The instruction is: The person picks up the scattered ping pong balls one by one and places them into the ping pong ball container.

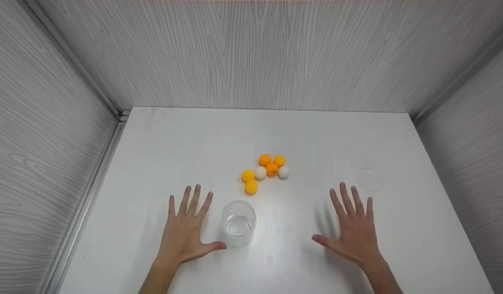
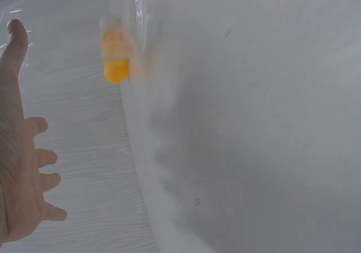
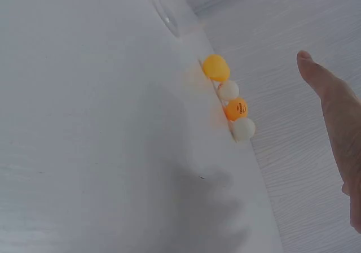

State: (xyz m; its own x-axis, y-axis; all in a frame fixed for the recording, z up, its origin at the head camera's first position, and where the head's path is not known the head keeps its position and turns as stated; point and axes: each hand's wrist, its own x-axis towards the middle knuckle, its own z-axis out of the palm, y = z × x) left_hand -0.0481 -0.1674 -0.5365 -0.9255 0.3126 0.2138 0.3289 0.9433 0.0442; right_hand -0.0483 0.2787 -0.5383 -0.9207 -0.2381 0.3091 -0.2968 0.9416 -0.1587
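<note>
My left hand (image 1: 184,234) hovers palm down over the white table, fingers spread and holding nothing. Just right of its thumb stands a clear glass jar (image 1: 238,222), upright and open at the top. Beyond the jar lies a cluster of ping-pong balls: several orange ones (image 1: 251,187) and two white ones (image 1: 283,172). One orange ball (image 3: 237,109) carries dark print. My right hand (image 1: 353,234) is held to the right of the jar, also spread, with nothing in it. Past its fingertips lies a thin, clear round disc (image 1: 369,179), flat on the table.
The white tabletop (image 1: 186,139) is enclosed by grey wood-grain panels: a back wall (image 1: 259,57), a left wall (image 1: 43,147) and a right wall (image 1: 472,134). A metal rail (image 1: 83,204) runs along the table's left edge.
</note>
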